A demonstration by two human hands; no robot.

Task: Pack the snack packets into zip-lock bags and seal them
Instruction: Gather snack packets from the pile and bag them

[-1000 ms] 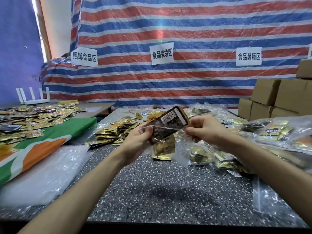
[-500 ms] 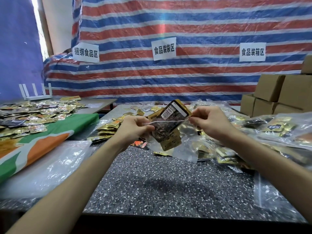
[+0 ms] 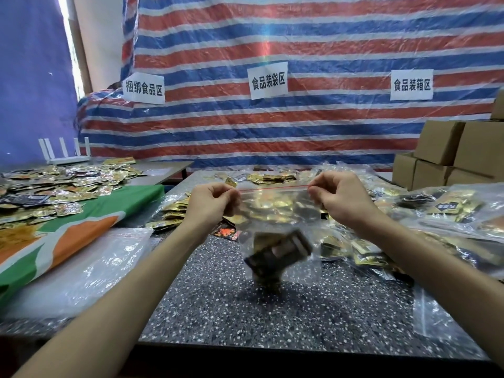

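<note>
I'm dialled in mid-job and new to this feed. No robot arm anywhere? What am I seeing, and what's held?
No machine here: a person works bare-handed, filmed by one camera on their head, looking forward and down. The left hand and right hand each pinch a top corner of a clear zip-lock bag with a red strip, above the speckled grey table. Blurred dark snack packets sit low inside it. Loose gold foil packets lie near the left hand; filled clear bags lie on the right.

A red-white-blue striped tarp covers the wall at twelve o'clock, bearing three white signs. Cardboard boxes stack at two o'clock. A bright window strip glows at ten. A speckled table lies at six.
</note>
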